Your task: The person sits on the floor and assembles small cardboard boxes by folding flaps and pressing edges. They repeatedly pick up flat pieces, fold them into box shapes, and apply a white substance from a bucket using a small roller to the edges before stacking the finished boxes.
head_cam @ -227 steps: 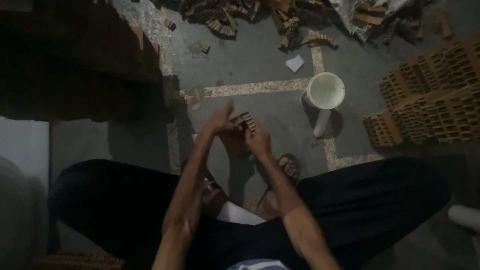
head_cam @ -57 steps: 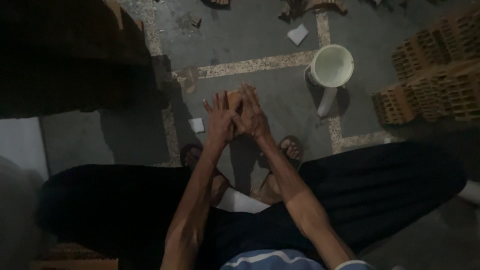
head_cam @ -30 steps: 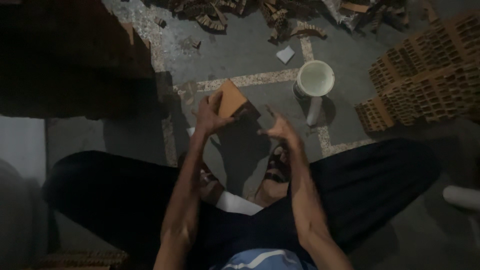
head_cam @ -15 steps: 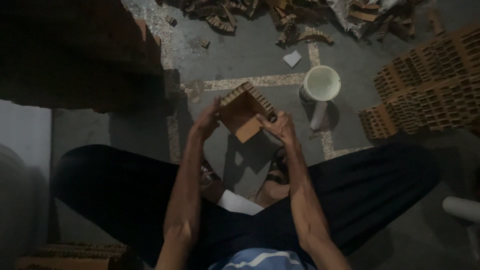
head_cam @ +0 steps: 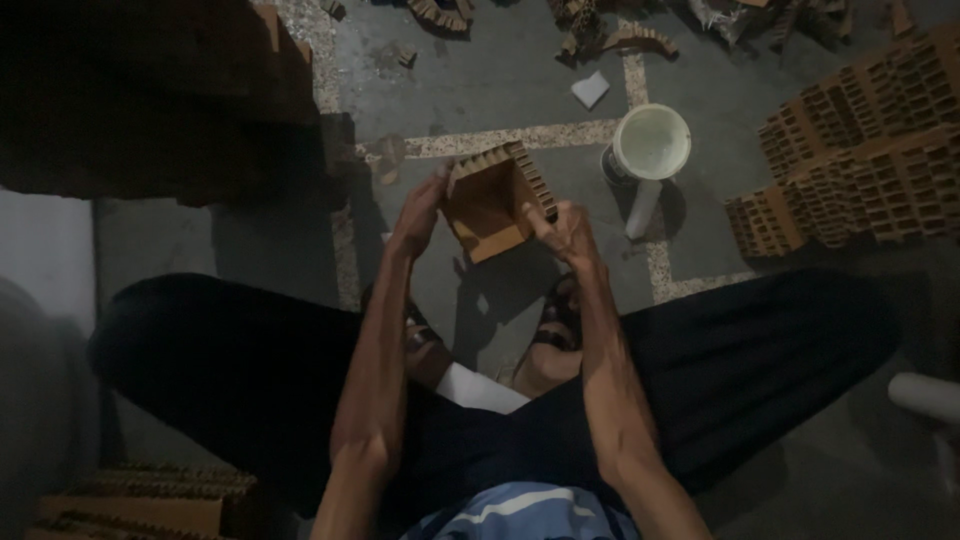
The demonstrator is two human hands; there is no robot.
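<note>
I hold an orange-brown clay block piece (head_cam: 492,205) with ridged, toothed edges up in front of me, over the floor. My left hand (head_cam: 421,215) grips its left edge, fingers pointing up. On the right edge, my right hand (head_cam: 562,228) holds it with bent fingers. The block's smooth flat face turns toward me. I sit with my legs spread in dark trousers, and my sandalled feet (head_cam: 560,312) show below the block.
A white bucket (head_cam: 651,142) stands on the grey floor to the right. Stacks of hollow clay bricks (head_cam: 860,160) fill the far right. Broken brick pieces (head_cam: 600,30) litter the top. A dark mass (head_cam: 150,90) sits at upper left; ridged blocks (head_cam: 140,495) lie at lower left.
My hands were pressed together around a small piece; they have since spread apart and now hold a wider block, turned so its flat face shows.
</note>
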